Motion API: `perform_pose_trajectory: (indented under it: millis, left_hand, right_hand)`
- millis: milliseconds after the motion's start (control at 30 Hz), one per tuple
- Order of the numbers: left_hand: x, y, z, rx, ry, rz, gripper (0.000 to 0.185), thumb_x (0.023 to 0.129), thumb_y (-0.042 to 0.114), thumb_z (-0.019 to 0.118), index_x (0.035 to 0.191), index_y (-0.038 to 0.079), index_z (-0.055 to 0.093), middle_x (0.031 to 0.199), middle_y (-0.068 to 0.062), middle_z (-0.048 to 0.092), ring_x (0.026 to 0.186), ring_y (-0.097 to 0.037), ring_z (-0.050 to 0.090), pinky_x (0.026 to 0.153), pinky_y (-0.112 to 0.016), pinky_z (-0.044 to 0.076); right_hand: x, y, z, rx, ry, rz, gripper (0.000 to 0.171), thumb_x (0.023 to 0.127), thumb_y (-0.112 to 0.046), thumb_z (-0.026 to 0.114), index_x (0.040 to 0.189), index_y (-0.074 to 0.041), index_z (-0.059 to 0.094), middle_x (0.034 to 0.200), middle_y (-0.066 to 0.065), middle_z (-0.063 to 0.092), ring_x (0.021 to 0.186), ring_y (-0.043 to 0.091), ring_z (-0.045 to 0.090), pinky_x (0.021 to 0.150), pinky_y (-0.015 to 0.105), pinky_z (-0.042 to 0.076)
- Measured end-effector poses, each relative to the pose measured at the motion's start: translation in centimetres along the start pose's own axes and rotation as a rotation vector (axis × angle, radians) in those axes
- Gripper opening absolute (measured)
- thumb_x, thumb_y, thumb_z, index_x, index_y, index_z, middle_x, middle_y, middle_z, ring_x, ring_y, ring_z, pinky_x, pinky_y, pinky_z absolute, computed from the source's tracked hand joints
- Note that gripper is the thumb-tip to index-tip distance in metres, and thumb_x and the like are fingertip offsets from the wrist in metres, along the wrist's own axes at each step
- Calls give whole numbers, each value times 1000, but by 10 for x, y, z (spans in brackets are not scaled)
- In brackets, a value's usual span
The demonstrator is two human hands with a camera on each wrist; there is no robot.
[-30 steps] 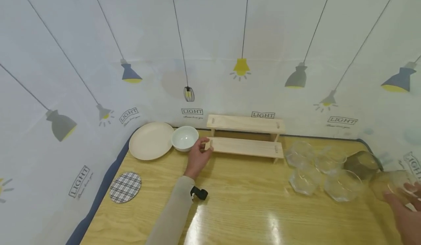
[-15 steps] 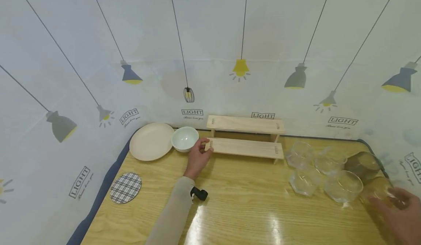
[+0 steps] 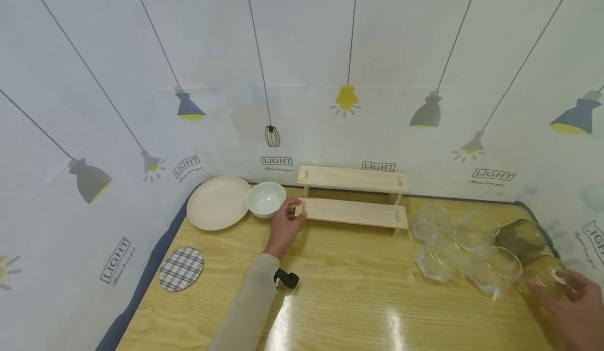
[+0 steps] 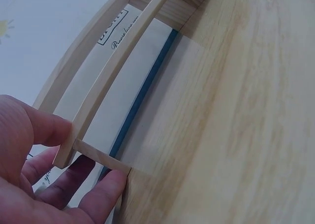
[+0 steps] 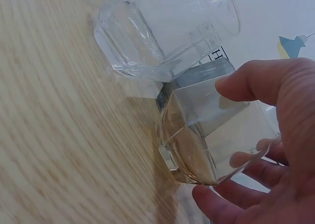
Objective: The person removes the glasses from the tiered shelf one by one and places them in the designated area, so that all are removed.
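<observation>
My left hand (image 3: 284,229) grips the left end of the lower step of a two-tier wooden shelf (image 3: 351,212). In the left wrist view, the thumb lies on the board (image 4: 115,66) and fingers curl beneath, by the side support. At the far right, my right hand (image 3: 573,298) holds an amber-tinted faceted glass (image 5: 192,140), thumb on one side and fingers on the other. The glass stands at the tabletop beside a clear glass (image 3: 493,268) and in front of a grey-tinted glass (image 3: 521,237).
More clear glasses (image 3: 438,259) cluster right of the shelf. Left of it sit a pale green bowl (image 3: 266,200) and a cream oval plate (image 3: 218,203). A checked round coaster (image 3: 181,269) lies nearer on the wooden table (image 3: 358,288). A lamp-printed wall covering (image 3: 302,52) rises behind.
My right hand has brought the amber glass leftward from the right edge, down beside the other glasses, then stayed there. My left hand keeps its hold on the shelf.
</observation>
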State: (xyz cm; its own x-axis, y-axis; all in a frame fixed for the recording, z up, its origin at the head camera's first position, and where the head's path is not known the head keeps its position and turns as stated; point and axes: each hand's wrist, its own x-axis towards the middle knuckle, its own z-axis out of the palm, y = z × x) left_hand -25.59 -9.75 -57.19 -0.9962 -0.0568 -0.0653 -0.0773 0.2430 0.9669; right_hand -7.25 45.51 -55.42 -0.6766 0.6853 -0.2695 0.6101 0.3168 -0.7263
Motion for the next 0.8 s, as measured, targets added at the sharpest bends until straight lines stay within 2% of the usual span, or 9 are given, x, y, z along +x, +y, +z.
perform_pose_trajectory:
  millis: [167,267,367,467,567,667,800]
  left_hand:
    - [1,-1,1,5,-14,8,37,100,21,73,136,19,63,128,-15,65,103,-24,64,79,-31,57]
    - [0,-1,0,13,-40,18,38,102,20,70,139,19,61,131,-15,63,105,-24,63,81,-32,57]
    - [1,-2,-3,14,-68,31,38,104,18,67,141,18,60,133,-16,61,109,-26,62,83,-33,57]
    - [1,-2,-6,7,-88,36,39,106,16,64,144,16,57,136,-17,59,116,-28,61,87,-36,59]
    - [0,-5,-10,14,-95,21,38,106,15,62,144,14,57,138,-17,60,122,-30,61,93,-39,60]
    - [-2,-8,-14,49,-93,17,37,106,17,63,143,14,59,135,-17,62,124,-32,63,96,-43,59]
    - [-8,-7,-22,119,-100,26,39,105,23,65,143,13,59,137,-15,65,126,-33,64,100,-46,59]
  right_hand:
    - [-1,1,-6,-50,4,-46,96,102,-40,66,168,-3,7,173,27,18,160,46,21,128,58,28]
    - [-1,1,-10,-37,26,-72,94,103,-39,63,169,-3,7,173,29,18,160,46,20,129,56,26]
    - [-3,-5,-11,4,73,-71,87,106,-39,58,169,-7,8,175,24,15,161,43,18,129,56,26]
    - [-8,-15,-11,-3,140,-75,81,108,-43,50,169,-8,13,176,22,14,161,45,19,127,61,26]
    - [-19,-27,-9,2,168,-103,77,109,-43,49,169,-9,16,176,21,12,159,52,19,126,66,24]
    - [-28,-40,-5,-20,192,-188,73,109,-39,51,168,-6,24,174,25,16,157,54,20,125,69,24]
    - [-35,-57,4,-64,246,-353,67,106,-35,60,160,-2,40,165,29,35,148,53,35,122,69,29]
